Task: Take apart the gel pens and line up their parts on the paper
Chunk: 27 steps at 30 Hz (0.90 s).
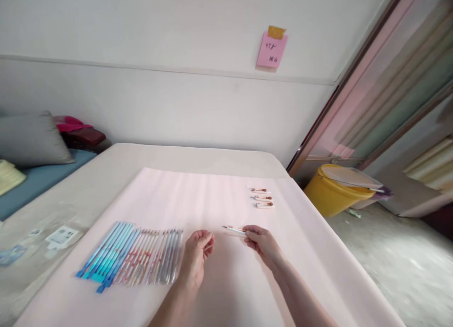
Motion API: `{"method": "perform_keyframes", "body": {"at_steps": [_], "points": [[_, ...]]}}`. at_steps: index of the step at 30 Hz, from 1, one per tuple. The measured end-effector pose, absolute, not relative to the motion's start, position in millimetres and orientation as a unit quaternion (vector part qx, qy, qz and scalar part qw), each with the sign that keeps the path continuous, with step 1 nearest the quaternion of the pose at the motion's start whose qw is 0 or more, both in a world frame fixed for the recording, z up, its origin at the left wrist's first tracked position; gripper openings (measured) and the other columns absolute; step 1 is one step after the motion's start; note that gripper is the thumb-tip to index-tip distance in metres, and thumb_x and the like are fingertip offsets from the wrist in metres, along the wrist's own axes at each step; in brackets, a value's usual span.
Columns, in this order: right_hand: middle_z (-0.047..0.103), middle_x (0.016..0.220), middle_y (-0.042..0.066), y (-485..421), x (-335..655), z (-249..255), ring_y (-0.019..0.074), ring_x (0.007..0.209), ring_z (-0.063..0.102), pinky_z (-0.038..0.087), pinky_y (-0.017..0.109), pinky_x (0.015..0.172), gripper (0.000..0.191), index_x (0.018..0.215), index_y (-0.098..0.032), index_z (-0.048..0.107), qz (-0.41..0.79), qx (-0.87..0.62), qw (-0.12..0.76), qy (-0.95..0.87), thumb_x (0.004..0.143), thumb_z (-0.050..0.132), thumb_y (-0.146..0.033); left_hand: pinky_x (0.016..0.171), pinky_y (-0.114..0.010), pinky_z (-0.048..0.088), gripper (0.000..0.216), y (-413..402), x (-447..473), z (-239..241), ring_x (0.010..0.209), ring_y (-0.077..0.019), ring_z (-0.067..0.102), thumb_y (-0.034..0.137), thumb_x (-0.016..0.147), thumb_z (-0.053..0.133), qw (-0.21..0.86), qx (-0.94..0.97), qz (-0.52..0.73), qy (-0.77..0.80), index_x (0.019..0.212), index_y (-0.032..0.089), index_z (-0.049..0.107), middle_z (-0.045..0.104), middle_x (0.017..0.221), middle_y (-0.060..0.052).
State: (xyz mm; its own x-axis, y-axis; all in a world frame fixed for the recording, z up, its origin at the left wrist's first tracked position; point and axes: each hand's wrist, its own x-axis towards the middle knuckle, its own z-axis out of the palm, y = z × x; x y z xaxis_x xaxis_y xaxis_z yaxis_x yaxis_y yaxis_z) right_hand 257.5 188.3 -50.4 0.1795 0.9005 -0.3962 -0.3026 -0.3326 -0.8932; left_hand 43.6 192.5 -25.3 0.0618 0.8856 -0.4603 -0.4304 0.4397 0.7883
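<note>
My right hand [262, 243] pinches a slim white pen [235, 230] by its right end, with the dark tip pointing left. My left hand [200, 247] is beside it, apart from the pen, its fingers curled together; whether they hold something small I cannot make out. To the left of that hand lies a dense row of pens: blue ones [108, 251], white ones with reddish prints [143, 256] and greyish ones [173, 254]. Farther back on the right, three short white pens with brown figures [263, 198] lie one behind another. All rest on a pale pink sheet [198, 195].
The sheet covers a table [141, 152] pushed against a white wall. A pink note [272, 50] is taped on that wall. Right of the table stands a yellow bin [327, 195] on the floor. A grey cushion [31, 140] lies on a blue seat [42, 176] at left.
</note>
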Motion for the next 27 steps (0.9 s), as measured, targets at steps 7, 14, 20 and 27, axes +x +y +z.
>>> {"method": "perform_keyframes", "body": {"at_steps": [7,14,20,27], "points": [[0.058,0.057,0.002,197.4,368.7,-48.5,0.0117,0.052,0.055,0.049,0.026,0.057,0.024,0.075,-0.011,0.065,0.524,-0.625,0.505,-0.282,0.057,0.073,-0.024,0.065,-0.024,0.043,0.025,196.8,39.1,-23.7,0.072,-0.0126,0.06,0.03,0.063,0.069,0.718,0.22,0.458,0.475,0.079,0.017,0.056,0.065,0.079,-0.005],[0.056,0.056,0.002,229.9,400.0,-56.3,0.0112,0.05,0.053,0.048,0.026,0.053,0.021,0.074,-0.011,0.065,0.515,-0.641,0.483,-0.301,0.056,0.073,-0.019,0.062,-0.023,0.043,0.026,198.9,42.1,-31.4,0.069,-0.012,0.06,0.029,0.063,0.069,0.719,0.215,0.451,0.483,0.081,0.015,0.055,0.065,0.08,-0.007],[0.054,0.051,0.0,237.0,400.6,-73.7,0.0111,0.047,0.051,0.042,0.023,0.043,0.027,0.076,-0.012,0.065,0.458,-0.669,0.499,-0.306,0.054,0.074,-0.023,0.063,-0.023,0.044,0.024,200.3,41.4,-27.8,0.071,-0.0124,0.06,0.028,0.065,0.068,0.726,0.214,0.445,0.478,0.081,0.015,0.055,0.066,0.082,-0.008],[0.064,0.074,0.005,224.1,395.8,-81.1,0.0135,0.056,0.056,0.048,0.029,0.058,0.046,0.102,-0.014,0.06,0.346,-0.71,0.517,-0.33,0.061,0.065,-0.034,0.064,-0.023,0.044,0.024,201.1,41.5,-27.1,0.07,-0.0121,0.06,0.028,0.064,0.069,0.729,0.213,0.437,0.481,0.079,0.016,0.055,0.066,0.081,-0.007]]}}
